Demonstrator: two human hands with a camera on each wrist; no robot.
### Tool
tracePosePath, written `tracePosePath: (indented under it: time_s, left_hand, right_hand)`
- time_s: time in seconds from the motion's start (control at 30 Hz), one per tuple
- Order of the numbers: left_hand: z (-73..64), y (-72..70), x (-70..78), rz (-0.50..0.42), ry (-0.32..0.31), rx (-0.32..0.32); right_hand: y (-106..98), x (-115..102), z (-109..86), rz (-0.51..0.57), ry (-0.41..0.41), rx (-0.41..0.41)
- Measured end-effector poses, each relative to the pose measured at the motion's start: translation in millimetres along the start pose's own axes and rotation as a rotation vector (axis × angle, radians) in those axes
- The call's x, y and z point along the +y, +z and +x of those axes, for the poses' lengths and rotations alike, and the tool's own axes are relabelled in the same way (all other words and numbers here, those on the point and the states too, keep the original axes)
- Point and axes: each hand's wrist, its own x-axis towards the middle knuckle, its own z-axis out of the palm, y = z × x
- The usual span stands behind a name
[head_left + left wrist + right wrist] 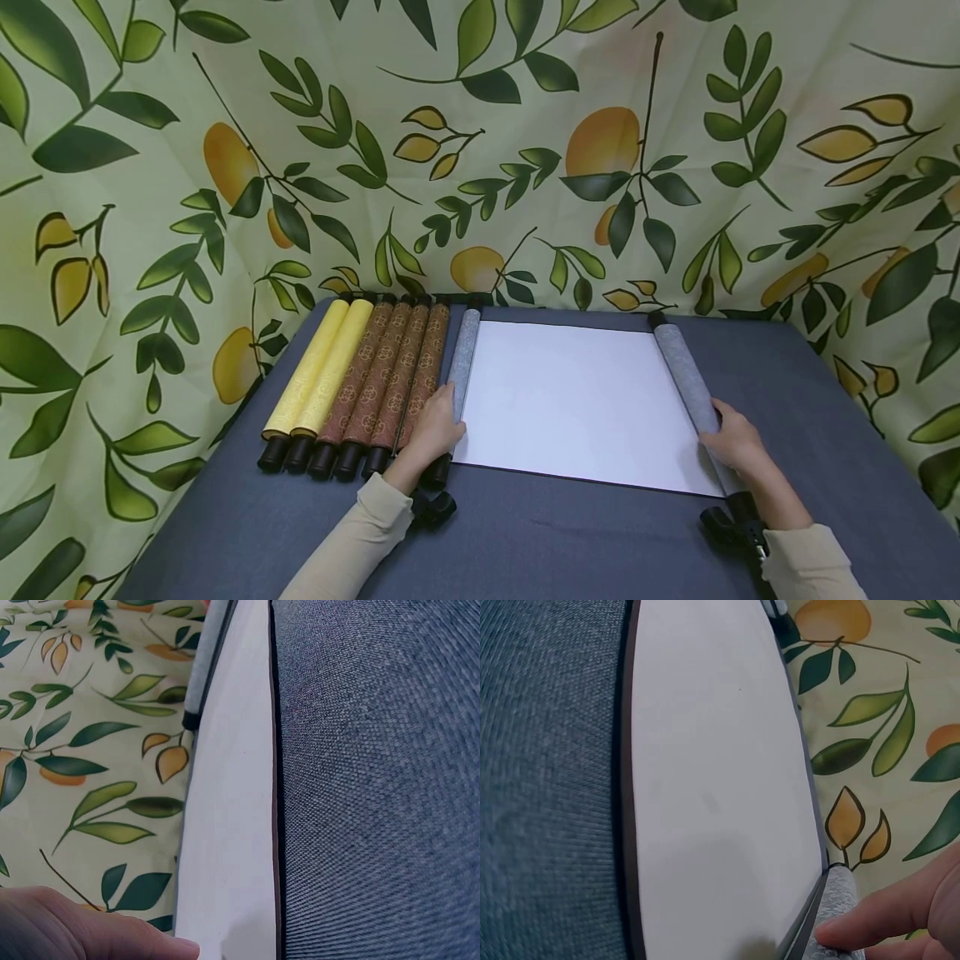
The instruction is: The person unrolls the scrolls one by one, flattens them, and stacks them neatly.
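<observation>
A scroll with a blank white sheet (570, 400) lies unrolled between two grey patterned rolls with black end knobs. On its left roll (466, 346) my left hand (433, 427) has its grip, near the lower end. My right hand (733, 437) holds the right roll (686, 367), also towards its lower part. In the left wrist view the thumb (112, 934) shows at the bottom, and the roll beneath it is out of sight. The right wrist view has the thumb (877, 915) lying on the grey roll (838, 896).
Left of the open scroll lie two yellow rolled scrolls (330, 367) and several brown patterned ones (382, 375), side by side. They rest on a blue-grey cloth-covered table (570, 542). Behind hangs a leaf-and-fruit printed curtain (517, 125).
</observation>
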Motion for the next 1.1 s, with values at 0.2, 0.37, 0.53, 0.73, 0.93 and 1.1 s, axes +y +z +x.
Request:
tracePosePath:
  time_s: [0.2,0.37,0.53,0.73,0.93,1.1]
  left_hand:
    - [0.9,-0.7,1.0,0.002,0.008,0.005]
    - [0.8,-1.6,0.6,0.008,0.011,0.012]
    - [0.1,-1.4,0.8,0.010,0.019,0.021]
    - [0.9,-0.9,0.2,0.026,0.008,0.024]
    - [1.5,-1.5,0.8,0.014,0.003,0.019]
    - [-0.1,-0.7,1.1,0.012,0.003,0.015]
  right_hand:
    - [-2.7,1.1,-0.1,0.001,-0.001,0.007]
    - [-4.6,2.4,-0.3,0.020,0.011,0.027]
    - [-5.8,3.8,0.9,0.036,0.009,0.090]
    - [-7.1,6.2,1.9,0.034,-0.011,0.112]
    - [-7.7,5.7,2.5,0.039,-0.007,0.103]
    - [-7.0,10.0,3.2,0.040,0.003,0.089]
